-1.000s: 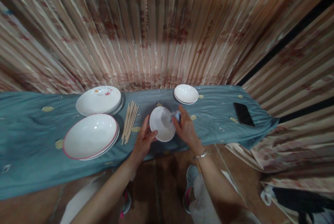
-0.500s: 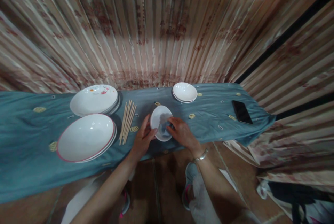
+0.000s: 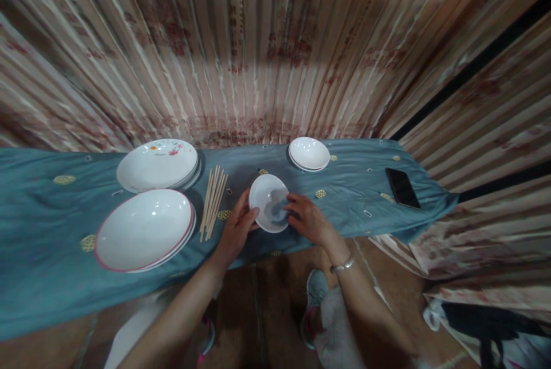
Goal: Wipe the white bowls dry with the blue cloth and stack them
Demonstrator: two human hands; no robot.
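Note:
A small white bowl [image 3: 263, 192] is tilted toward me at the middle of the table. My left hand [image 3: 239, 221] grips its left side, with the thumb over the rim and the other fingers partly hidden behind. At the bowl's right rim, my right hand [image 3: 307, 217] has its fingers bent and close together, the tips just inside. Beside those fingertips a bluish-grey patch [image 3: 278, 213] shows in the bowl; whether it is a thin cloth or a shadow I cannot tell. Several wooden chopsticks [image 3: 214, 202] lie left of my left hand.
Small white bowls [image 3: 309, 152] are stacked at the back. On the left stand a stack of flowered plates [image 3: 155, 165] and a stack of larger pink-rimmed bowls [image 3: 144, 228]. A black phone [image 3: 402, 187] lies right on the blue tablecloth [image 3: 348, 208]. A pleated curtain [image 3: 275, 88] hangs behind.
My right hand has moved slightly right, from inside the small bowl to its right rim. The left hand keeps its grip. The whole view has shifted a little.

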